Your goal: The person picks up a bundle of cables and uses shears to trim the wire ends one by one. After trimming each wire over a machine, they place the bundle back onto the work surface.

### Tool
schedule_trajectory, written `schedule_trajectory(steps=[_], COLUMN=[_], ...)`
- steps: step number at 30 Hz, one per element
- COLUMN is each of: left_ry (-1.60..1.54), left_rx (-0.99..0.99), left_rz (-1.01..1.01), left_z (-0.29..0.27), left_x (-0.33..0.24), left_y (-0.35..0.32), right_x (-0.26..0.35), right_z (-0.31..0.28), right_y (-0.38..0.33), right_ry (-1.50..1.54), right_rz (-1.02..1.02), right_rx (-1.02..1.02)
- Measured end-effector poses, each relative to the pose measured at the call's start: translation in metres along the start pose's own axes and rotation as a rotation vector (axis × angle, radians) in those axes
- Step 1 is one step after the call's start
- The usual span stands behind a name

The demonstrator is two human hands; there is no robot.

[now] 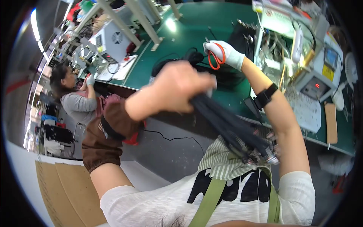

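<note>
My bare left hand (176,89), smeared by motion, is closed around a bundle of black cables (227,119). The bundle slants down to the right across my striped apron (217,160), and its lower ends carry small metallic connectors. My right hand (223,53), in a white glove, holds scissors with orange handles (216,60) over the green table. Black coiled cables (194,56) lie on the table between and behind my hands. A brown sleeve cover (107,132) is on my left forearm, and a black band (266,96) circles my right one.
A machine with a red display (317,85) stands on the right of the green table (189,22); more dark cables (242,39) lie left of it. A grey-white machine (109,38) stands at the far left, near a seated co-worker (77,100). Cardboard (68,189) is at lower left.
</note>
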State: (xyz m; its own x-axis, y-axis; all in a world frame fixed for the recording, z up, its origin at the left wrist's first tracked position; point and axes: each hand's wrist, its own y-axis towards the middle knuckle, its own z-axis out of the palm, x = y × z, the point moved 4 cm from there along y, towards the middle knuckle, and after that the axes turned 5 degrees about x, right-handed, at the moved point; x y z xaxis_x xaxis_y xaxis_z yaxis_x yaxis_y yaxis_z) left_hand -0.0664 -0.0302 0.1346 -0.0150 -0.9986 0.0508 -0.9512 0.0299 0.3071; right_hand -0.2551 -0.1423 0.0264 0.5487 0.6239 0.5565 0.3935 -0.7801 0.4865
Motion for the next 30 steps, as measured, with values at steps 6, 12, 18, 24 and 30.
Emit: schedule_trajectory(steps=[6,12,18,24,30], left_ry=[-0.345,-0.786,-0.835,-1.105,-1.272], left_rx=[-0.83,-1.736,-2.085,-1.864,-0.772], left_rz=[-0.509,-0.632,-1.038,-1.095,-1.68], left_z=[-0.078,-0.097,-0.005,0.108,0.201], left_x=[0.122,0.313,0.332,0.345,0.301], left_y=[-0.003,-0.099,-0.11,-0.077,-0.036], right_x=[-0.021,0.085,0.169,0.143,0.124], right_z=[0.022,0.0,-0.049,-0.079,-0.066], right_y=[0.038,0.023,-0.058,-0.212,-0.32], right_ry=[1.218,1.494,1.125,1.449,1.219], right_rz=[0.449,0.414,-0.134,0.308,0.578], right_rx=[0.474,0.6,0.272,-0.067,-0.153])
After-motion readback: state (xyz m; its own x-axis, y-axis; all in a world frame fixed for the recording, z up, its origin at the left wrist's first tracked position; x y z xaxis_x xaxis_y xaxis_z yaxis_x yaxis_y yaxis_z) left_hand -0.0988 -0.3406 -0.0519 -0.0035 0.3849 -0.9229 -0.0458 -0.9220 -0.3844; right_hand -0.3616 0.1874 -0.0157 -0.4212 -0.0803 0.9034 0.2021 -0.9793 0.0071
